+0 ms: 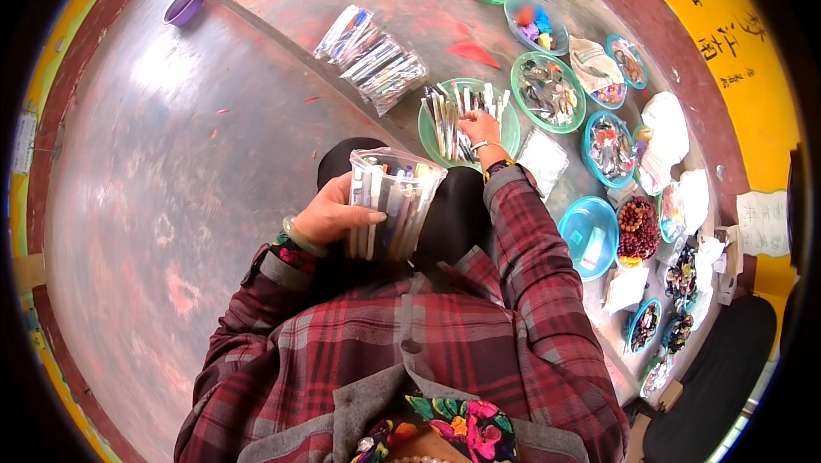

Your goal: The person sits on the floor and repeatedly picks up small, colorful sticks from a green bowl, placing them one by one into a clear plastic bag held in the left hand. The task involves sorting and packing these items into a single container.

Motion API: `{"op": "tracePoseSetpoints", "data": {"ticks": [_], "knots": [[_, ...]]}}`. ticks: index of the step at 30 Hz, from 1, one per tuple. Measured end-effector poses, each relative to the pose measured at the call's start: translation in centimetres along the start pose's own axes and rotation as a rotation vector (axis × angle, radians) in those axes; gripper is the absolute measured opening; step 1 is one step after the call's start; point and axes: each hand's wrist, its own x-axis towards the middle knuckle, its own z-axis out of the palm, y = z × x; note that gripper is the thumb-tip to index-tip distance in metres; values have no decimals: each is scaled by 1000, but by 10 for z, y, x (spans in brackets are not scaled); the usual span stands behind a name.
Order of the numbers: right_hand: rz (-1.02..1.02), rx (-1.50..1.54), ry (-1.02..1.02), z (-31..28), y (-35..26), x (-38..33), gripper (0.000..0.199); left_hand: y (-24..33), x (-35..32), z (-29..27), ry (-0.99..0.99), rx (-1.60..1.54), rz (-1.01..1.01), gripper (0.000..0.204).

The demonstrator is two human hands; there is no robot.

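Over my lap, my left hand (329, 213) is closed on a clear plastic bag (395, 202). Its thumb presses on the front of the bag, and several pen-like sticks, white, grey and dark, stand side by side inside. My right hand (481, 127) reaches into a round green basket (430, 140) just beyond my knees. The basket holds many slim pens (440, 117), mostly white and black. The right fingers are bent and closed among these pens; what they grip, if anything, is hidden.
Filled clear bags (380, 70) lie in rows on the floor beyond the basket. To the right stand a green basket (584, 108) of small packets, an aqua bowl (590, 232), red-brown beads (638, 228) and more filled bowls. A purple basin (182, 6) sits far left.
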Motion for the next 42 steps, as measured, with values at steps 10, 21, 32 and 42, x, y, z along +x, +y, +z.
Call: {"op": "tracePoseSetpoints", "data": {"ticks": [10,21,32,42], "knots": [[-32,-139,-12,21,15,18,29,3,-1,1,-14,0,13,58],[204,1358,-32,-60,-14,-30,21,0,-5,2,33,-33,53,51],[-2,1694,-267,-95,-42,-118,32,-2,-2,4,0,-3,77,46],[64,1039,-65,-114,-52,-165,19,-3,-3,6,-25,22,109,43]]}}
